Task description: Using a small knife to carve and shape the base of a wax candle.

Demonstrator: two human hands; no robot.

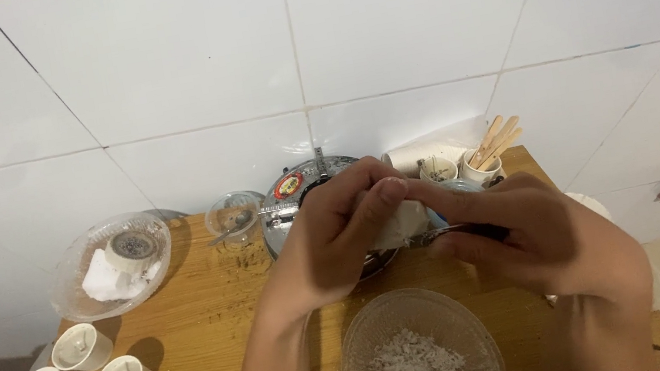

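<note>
At frame centre, the left hand (337, 228) is gripping a white wax block (400, 223) while the right hand (532, 233) is clasping a dark-handled blade (461, 233) against it, above the shavings bowl (457, 320); a slipping blade could nick the fingers.

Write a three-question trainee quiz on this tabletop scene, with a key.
1. True or false: the left hand grips a white block.
2. What lies in the clear bowl below the hands?
A. white shavings
B. water
C. coins
3. Where do the wooden sticks stand?

Key:
1. True.
2. A.
3. In a small white cup at the table's back right, beyond the right hand.
</note>
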